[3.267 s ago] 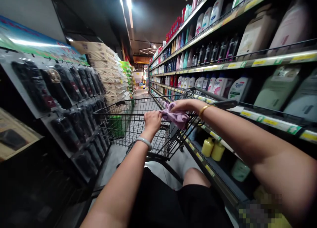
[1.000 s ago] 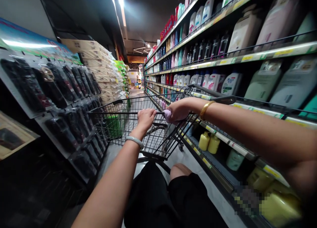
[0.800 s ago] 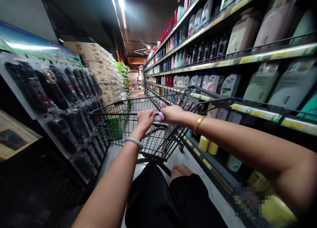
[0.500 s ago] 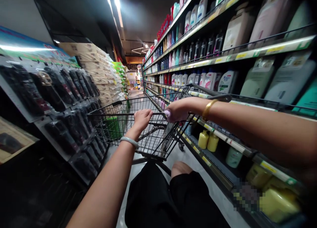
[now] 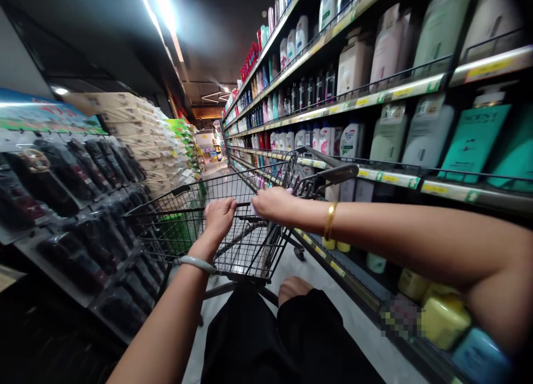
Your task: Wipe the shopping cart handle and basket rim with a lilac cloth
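A black wire shopping cart (image 5: 250,250) stands in front of my legs, its basket showing a bare wire floor. My left hand (image 5: 220,217), with a pale bangle at the wrist, is closed over the cart's near top rail. Just right of it, my right hand (image 5: 275,204) is wrapped round the same rail, close to a lilac item (image 5: 253,208) partly hidden by the fingers. A gold bracelet (image 5: 330,222) circles my right wrist. The cart's black handle (image 5: 339,174) juts out at the right, above my right forearm.
Shelves of bottles (image 5: 350,139) line the right side, near the cart. Packaged dark goods (image 5: 100,234) hang on a rack at the left, with stacked wooden boxes (image 5: 133,139) behind. The tiled floor (image 5: 320,284) runs between them down the aisle.
The view has turned right and moved forward, so the shelves and cart sit further left. Both hands are still on the rail, and my right forearm appears lower.
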Available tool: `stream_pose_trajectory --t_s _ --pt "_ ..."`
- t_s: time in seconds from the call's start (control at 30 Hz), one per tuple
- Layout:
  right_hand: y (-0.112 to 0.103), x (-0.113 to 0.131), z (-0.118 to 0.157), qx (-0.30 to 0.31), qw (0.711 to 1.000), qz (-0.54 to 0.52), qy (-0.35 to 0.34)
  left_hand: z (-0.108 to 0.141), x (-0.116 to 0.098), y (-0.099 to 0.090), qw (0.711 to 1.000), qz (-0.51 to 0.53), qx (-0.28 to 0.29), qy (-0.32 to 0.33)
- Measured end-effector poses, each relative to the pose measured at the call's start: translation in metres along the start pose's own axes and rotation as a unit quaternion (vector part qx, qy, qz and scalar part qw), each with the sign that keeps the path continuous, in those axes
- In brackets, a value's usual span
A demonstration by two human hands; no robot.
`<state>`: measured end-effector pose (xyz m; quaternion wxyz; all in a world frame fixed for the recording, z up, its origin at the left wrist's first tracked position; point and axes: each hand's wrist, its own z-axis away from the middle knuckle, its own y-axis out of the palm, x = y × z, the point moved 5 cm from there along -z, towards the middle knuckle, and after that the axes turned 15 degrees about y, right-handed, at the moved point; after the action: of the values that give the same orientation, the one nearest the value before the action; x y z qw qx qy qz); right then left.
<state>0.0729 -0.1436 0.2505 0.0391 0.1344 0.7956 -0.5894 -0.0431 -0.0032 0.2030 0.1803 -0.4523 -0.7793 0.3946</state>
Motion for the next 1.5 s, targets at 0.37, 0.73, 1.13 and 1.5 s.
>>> stream_pose_trajectory --t_s 0.37,0.73,1.13,1.5 --pt "-0.026 -0.026 0.021 -0.093 0.991 0.073 -0.061 -0.021 -0.047 0.01 0.995 0.093 -0.04 0.016" --pt "-0.041 -0.041 0.044 -0.066 0.995 0.069 0.02 -0.018 -0.06 0.007 0.997 0.064 -0.034 0.023" --pt "-0.052 -0.073 0.051 -0.127 0.988 0.085 -0.019 -0.027 -0.054 0.009 0.997 0.071 -0.019 0.006" --pt "-0.058 -0.145 0.026 -0.093 0.976 -0.055 0.189 -0.044 -0.039 0.023 0.996 0.088 -0.011 0.0"
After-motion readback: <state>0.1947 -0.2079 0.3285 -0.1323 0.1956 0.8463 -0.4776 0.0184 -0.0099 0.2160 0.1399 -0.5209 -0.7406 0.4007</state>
